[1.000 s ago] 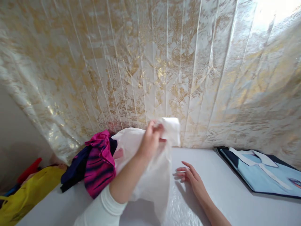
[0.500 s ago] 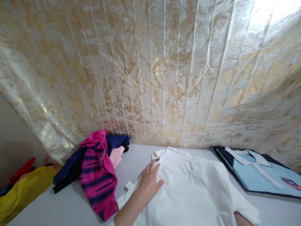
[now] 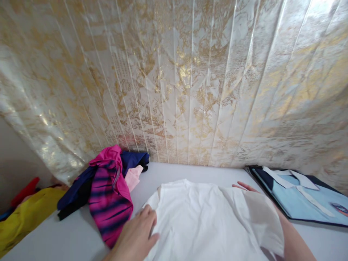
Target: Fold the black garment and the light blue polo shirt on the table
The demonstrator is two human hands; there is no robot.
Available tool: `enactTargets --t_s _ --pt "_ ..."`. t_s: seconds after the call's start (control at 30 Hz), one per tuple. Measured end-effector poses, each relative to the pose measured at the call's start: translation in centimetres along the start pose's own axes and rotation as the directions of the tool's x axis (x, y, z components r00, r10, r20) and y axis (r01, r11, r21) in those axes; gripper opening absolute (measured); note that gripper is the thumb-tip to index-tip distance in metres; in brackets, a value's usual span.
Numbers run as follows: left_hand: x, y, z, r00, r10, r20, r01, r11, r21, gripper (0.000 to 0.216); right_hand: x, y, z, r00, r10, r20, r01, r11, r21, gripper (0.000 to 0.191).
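Note:
A white T-shirt lies spread on the table in front of me, its lower part cut off by the bottom of the view. At its left edge, my left hand is closed, with curled fingers and thumb on the fabric. My right hand reaches past the shirt's right sleeve, which drapes over part of the hand and forearm. Its visible fingers are stretched out and look open; the rest of that hand is hidden by the cloth.
A heap with a pink-and-navy striped garment and a pale pink cloth lies left on the white table. Yellow cloth is at far left. A folded light-blue collared shirt lies right. A gold-patterned curtain hangs behind.
My left hand has moved down and left to the shirt's edge, and its fingers have curled. My right hand has come into view beside the right sleeve. The shirt's collar end has shifted left.

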State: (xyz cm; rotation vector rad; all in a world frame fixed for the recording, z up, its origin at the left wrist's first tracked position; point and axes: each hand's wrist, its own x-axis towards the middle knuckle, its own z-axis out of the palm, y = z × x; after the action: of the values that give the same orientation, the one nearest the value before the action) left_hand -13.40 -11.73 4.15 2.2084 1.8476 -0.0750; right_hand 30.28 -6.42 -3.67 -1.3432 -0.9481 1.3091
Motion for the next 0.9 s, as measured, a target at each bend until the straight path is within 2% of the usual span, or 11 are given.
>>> enactTargets --t_s 0.07,0.1,0.2,0.27,0.37,0.47,0.53,0.6,0.7,0.8,0.9 --pt "2.3 -1.0 -1.0 0.990 -0.052 -0.132 0.047 0.998 -0.038 0.012 1.1 -2.2 -0.1 0.998 0.063 0.018 -0.064 0.996 0.057 0.071" --pt "3.8 -1.4 -1.2 0.983 -0.077 -0.169 0.067 0.996 -0.063 0.014 1.3 -2.9 -0.4 0.997 0.076 0.011 -0.077 0.997 0.026 0.067" --pt "8.4 -2.1 -1.1 0.972 -0.122 -0.201 0.091 0.984 -0.155 0.017 1.2 -3.7 -1.2 0.999 0.011 -0.040 -0.022 0.960 -0.279 0.058" --pt "10.9 -2.0 -0.4 0.973 -0.120 -0.196 0.081 0.978 -0.195 0.013 1.2 -3.5 -1.2 0.996 -0.068 -0.054 0.030 0.851 -0.524 0.054" --pt "12.9 -1.7 0.8 0.977 -0.077 -0.200 0.023 0.966 -0.259 0.005 1.9 -2.8 0.2 0.985 -0.166 -0.037 0.074 0.614 -0.786 0.047" --pt "13.4 -1.9 1.4 0.979 -0.015 -0.201 -0.058 0.934 -0.353 0.009 2.9 -1.9 2.3 0.962 -0.274 0.007 0.117 0.385 -0.915 0.033" --pt "13.4 -2.4 1.4 0.980 0.017 -0.198 -0.099 0.904 -0.416 0.014 3.4 -1.4 3.4 0.940 -0.334 0.061 0.167 0.297 -0.940 0.023" --pt "13.5 -2.8 1.2 0.980 0.027 -0.196 -0.117 0.878 -0.464 0.024 3.7 -1.0 4.1 0.925 -0.364 0.110 0.220 0.278 -0.935 0.018" --pt "13.9 -3.0 1.2 0.980 0.010 -0.197 -0.108 0.864 -0.492 0.036 3.8 -0.6 4.5 0.916 -0.382 0.120 0.265 0.354 -0.897 0.018" --pt "14.6 -2.8 1.5 0.978 -0.022 -0.209 -0.079 0.884 -0.461 0.028 4.0 -0.2 4.8 0.919 -0.389 0.054 0.231 0.425 -0.875 0.024" --pt "15.0 -2.7 1.7 0.967 -0.064 -0.247 -0.049 0.903 -0.426 0.016 4.3 0.0 5.0 0.932 -0.362 0.021 0.154 0.342 -0.927 0.019"
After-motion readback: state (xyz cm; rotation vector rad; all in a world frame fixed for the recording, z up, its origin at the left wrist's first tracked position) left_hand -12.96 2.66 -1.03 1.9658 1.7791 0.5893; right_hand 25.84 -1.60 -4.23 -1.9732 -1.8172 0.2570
